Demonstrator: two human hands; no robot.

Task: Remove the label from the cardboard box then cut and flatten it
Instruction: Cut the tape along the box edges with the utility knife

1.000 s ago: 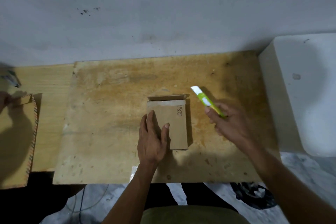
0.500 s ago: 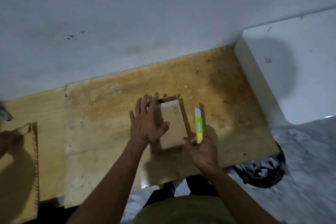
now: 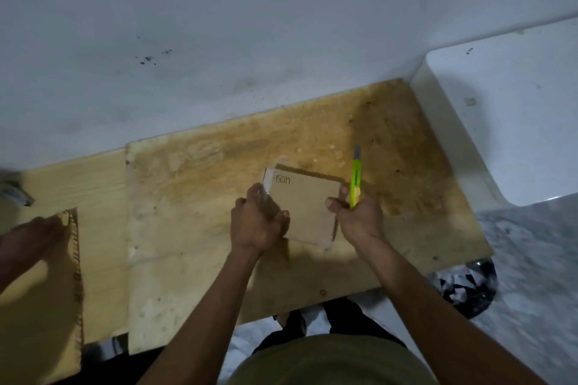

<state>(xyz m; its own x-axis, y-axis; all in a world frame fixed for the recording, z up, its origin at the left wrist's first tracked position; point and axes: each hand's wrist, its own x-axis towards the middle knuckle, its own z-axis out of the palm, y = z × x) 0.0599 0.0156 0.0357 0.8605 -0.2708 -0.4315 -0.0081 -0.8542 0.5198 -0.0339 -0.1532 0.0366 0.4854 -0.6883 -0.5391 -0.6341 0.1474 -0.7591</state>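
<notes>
A small brown cardboard box [image 3: 308, 206] with handwriting near its far left corner lies on a worn plywood board [image 3: 194, 203]. My left hand [image 3: 258, 222] grips the box's left edge, where clear tape shows between the fingers. My right hand [image 3: 359, 216] is closed around a green utility knife [image 3: 355, 178] whose tip points away from me, and the thumb touches the box's right edge. I see no label on the box's visible face.
A white block [image 3: 513, 122] stands at the board's right end against a pale wall. At the left, another person's hand [image 3: 28, 237] rests on a large corrugated cardboard sheet [image 3: 40, 306]. A dark bag [image 3: 466, 287] sits on the marble floor below the board.
The box has been turned so its long side now runs left to right. My left hand shifted from pressing on top to gripping the left edge. My right hand brought the knife against the box's right side.
</notes>
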